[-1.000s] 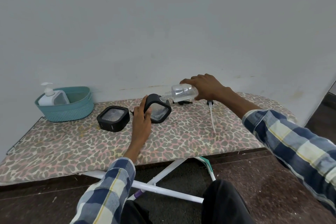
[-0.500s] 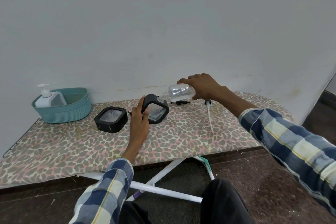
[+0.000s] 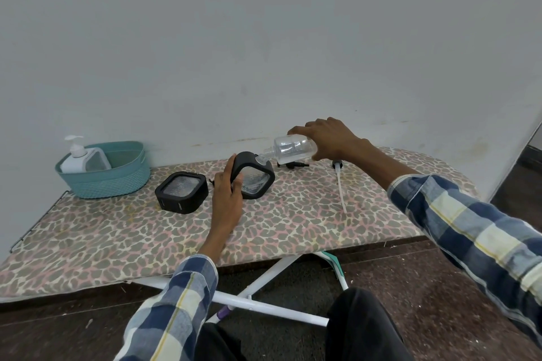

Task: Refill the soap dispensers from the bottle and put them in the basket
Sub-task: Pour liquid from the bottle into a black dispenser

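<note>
My left hand [image 3: 227, 196] grips a black square soap dispenser [image 3: 254, 177] and tilts it up on the ironing board [image 3: 117, 231]. My right hand [image 3: 328, 138] holds a clear plastic bottle [image 3: 293, 150] on its side, its neck touching the dispenser's top opening. A second black dispenser [image 3: 181, 196] lies flat to the left. A white pump dispenser [image 3: 83, 157] stands inside the teal basket [image 3: 117, 182] at the far left.
A pump head with its long white tube [image 3: 340, 184] lies on the board to the right of the bottle. A small black pump part [image 3: 294, 165] lies under the bottle. The wall is close behind the board. White legs [image 3: 264, 306] show below.
The bottle's neck has come down to the tilted dispenser's opening. Both hands otherwise keep their hold, and the camera has shifted slightly.
</note>
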{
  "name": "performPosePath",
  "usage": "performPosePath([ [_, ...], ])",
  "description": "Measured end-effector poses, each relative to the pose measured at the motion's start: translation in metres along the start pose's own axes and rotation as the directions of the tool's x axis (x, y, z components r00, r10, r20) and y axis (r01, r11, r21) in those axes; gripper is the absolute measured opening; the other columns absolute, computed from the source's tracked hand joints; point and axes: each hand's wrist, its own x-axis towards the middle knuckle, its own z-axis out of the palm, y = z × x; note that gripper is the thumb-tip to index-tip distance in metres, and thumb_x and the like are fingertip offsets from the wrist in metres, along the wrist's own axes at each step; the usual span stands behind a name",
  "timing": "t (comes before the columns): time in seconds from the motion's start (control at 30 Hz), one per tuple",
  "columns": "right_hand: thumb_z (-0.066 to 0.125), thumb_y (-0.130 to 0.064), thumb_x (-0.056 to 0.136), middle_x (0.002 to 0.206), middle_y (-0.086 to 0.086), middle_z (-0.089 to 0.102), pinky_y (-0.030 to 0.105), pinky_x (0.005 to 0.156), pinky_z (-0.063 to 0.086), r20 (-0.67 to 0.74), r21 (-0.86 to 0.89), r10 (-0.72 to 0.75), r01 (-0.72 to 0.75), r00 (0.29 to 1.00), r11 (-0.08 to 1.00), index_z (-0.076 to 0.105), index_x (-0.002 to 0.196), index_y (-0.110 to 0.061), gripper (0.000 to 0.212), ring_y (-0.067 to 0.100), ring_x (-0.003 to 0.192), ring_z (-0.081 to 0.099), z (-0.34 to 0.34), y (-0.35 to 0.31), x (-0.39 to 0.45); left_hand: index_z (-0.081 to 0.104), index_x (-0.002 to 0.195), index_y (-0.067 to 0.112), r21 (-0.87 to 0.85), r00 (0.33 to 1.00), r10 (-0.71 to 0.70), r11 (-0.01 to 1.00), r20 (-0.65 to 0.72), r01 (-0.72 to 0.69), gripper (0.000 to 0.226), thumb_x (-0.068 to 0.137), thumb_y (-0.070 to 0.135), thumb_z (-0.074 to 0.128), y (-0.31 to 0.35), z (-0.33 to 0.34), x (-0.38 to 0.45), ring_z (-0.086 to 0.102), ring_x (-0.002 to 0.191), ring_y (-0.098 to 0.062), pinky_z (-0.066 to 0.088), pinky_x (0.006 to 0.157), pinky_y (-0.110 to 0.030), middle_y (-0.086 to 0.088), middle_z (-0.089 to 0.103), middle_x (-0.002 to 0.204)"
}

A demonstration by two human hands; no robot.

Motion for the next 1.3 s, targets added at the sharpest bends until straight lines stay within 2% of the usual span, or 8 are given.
performPosePath([
  [0.23, 0.087, -0.032, 0.078, 0.109, -0.004, 0.068, 0.032, 0.076, 0.034, 0.001, -0.011, -0.004, 0.004, 1.000, 1.000, 0.045, 0.149, -0.042, 0.083, 0.022, 0.098, 0.063, -0.003, 0.000, 0.000, 0.027, 0.164, 0.049, -0.002, 1.000, -0.016, 1.000, 0.004, 0.016, 0.051, 0.115, 0.047, 0.036, 0.002, -0.001, -0.001, 0.047, 0.098, 0.013, 0.035, 0.075, -0.008, 0.007, 0.042, 0.133],
  [0.4, 0.087, -0.031, 0.078, 0.109, -0.004, 0.068, 0.033, 0.077, 0.036, -0.008, 0.006, -0.004, 0.004, 1.000, 1.000, 0.046, 0.149, -0.042, 0.083, 0.022, 0.099, 0.063, -0.003, -0.001, 0.001, 0.027, 0.164, 0.048, -0.015, 1.000, -0.028, 0.999, 0.006, 0.028, 0.051, 0.115, 0.047, 0.036, 0.001, 0.000, -0.001, 0.047, 0.112, -0.007, 0.038, 0.092, -0.028, 0.008, 0.040, 0.136],
  [0.6, 0.087, -0.036, 0.078, 0.108, -0.004, 0.068, 0.033, 0.076, 0.035, -0.015, 0.074, 0.024, -0.023, 1.000, 0.997, 0.046, 0.148, -0.043, 0.081, 0.022, 0.096, 0.062, 0.005, -0.002, -0.003, 0.028, 0.164, 0.049, -0.027, 0.999, -0.037, 0.999, 0.004, 0.037, 0.050, 0.114, 0.050, 0.036, 0.000, 0.000, -0.001, 0.048, 0.115, -0.009, 0.039, 0.094, -0.030, 0.002, 0.045, 0.140],
  [0.83, 0.092, -0.038, 0.074, 0.114, -0.004, 0.070, 0.040, 0.081, 0.057, 0.046, 0.314, 0.153, -0.160, 0.987, 0.936, 0.043, 0.150, -0.041, 0.090, 0.024, 0.102, 0.066, 0.024, -0.018, -0.014, 0.025, 0.168, 0.036, -0.026, 0.997, -0.083, 0.996, 0.002, 0.083, 0.056, 0.114, 0.049, 0.037, 0.000, -0.001, 0.000, 0.040, 0.150, -0.021, 0.031, 0.110, -0.028, -0.002, 0.036, 0.166],
  [0.93, 0.094, -0.039, 0.070, 0.108, -0.006, 0.071, 0.043, 0.073, 0.062, 0.069, 0.528, 0.232, -0.233, 0.970, 0.817, 0.046, 0.140, -0.046, 0.085, 0.019, 0.086, 0.069, 0.038, -0.024, -0.017, 0.028, 0.166, 0.031, -0.049, 0.996, -0.088, 0.995, -0.025, 0.086, 0.058, 0.113, 0.051, 0.038, -0.002, -0.001, 0.000, 0.039, 0.152, -0.019, 0.031, 0.119, -0.030, 0.003, 0.038, 0.167],
  [1.03, 0.098, -0.039, 0.068, 0.100, -0.005, 0.073, 0.039, 0.071, 0.062, 0.054, 0.723, 0.332, -0.266, 0.942, 0.638, 0.050, 0.135, -0.041, 0.083, 0.013, 0.078, 0.072, 0.049, -0.030, -0.019, 0.031, 0.164, 0.028, -0.059, 0.993, -0.110, 0.992, -0.049, 0.107, 0.058, 0.112, 0.054, 0.038, -0.006, 0.000, 0.000, 0.045, 0.148, -0.021, 0.040, 0.122, -0.046, 0.001, 0.044, 0.164],
  [1.13, 0.100, -0.040, 0.065, 0.098, -0.004, 0.074, 0.035, 0.073, 0.058, 0.074, 0.873, 0.464, -0.282, 0.883, 0.398, 0.052, 0.131, -0.038, 0.082, 0.009, 0.085, 0.073, 0.058, -0.037, -0.019, 0.032, 0.162, 0.024, -0.064, 0.991, -0.123, 0.991, -0.050, 0.119, 0.058, 0.112, 0.053, 0.037, -0.004, 0.000, -0.001, 0.052, 0.140, -0.024, 0.047, 0.114, -0.049, -0.003, 0.050, 0.159],
  [1.3, 0.097, -0.038, 0.070, 0.108, -0.004, 0.075, 0.045, 0.091, 0.060, 0.142, 0.968, 0.568, -0.233, 0.811, 0.092, 0.051, 0.130, -0.037, 0.076, 0.016, 0.102, 0.073, 0.072, -0.058, -0.021, 0.036, 0.155, 0.020, -0.031, 0.989, -0.135, 0.991, -0.053, 0.134, 0.050, 0.114, 0.047, 0.038, 0.000, 0.000, -0.002, 0.062, 0.113, -0.025, 0.045, 0.085, -0.036, -0.004, 0.062, 0.132],
])
